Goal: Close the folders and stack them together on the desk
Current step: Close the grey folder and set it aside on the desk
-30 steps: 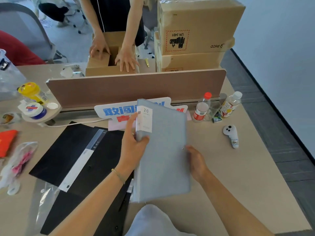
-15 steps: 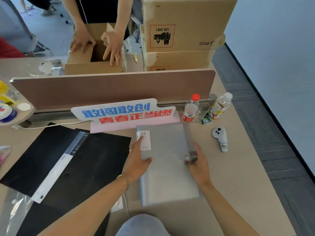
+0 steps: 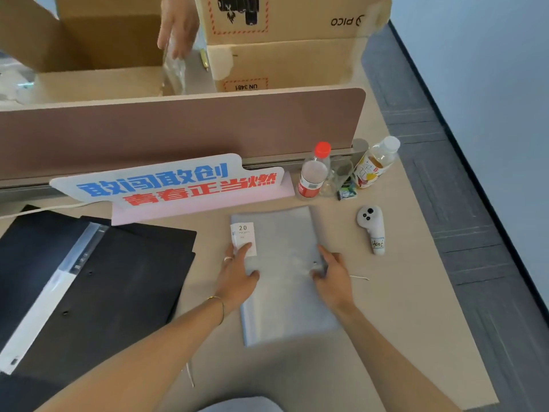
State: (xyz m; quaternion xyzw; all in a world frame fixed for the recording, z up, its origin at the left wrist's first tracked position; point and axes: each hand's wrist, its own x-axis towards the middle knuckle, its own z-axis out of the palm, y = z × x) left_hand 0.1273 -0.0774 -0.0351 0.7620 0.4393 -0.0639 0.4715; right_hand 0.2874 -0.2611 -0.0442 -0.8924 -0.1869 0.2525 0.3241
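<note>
A closed grey folder [image 3: 285, 281] with a white "20" label lies flat on the desk [image 3: 401, 322] in front of me. My left hand [image 3: 237, 272] rests flat on its left edge, fingers spread, one fingertip on the label. My right hand [image 3: 332, 278] sits on the folder's right edge, thumb and fingers pinching it by the small snap. An open black folder [image 3: 118, 286] with a clear and white spine strip lies spread on the desk to the left, apart from the grey one.
A blue-and-red sign [image 3: 166, 182] leans on the brown desk divider [image 3: 208, 126]. Two bottles [image 3: 312, 173] and a white controller [image 3: 372, 227] lie at the right. Behind the divider are cardboard boxes [image 3: 282, 55] and another person's hand [image 3: 178, 25]. The desk edge runs along the right.
The grey folder, held up and tilted a second ago, has come down flat onto the desk. Both my hands stayed on it. The camera has tipped down and closer.
</note>
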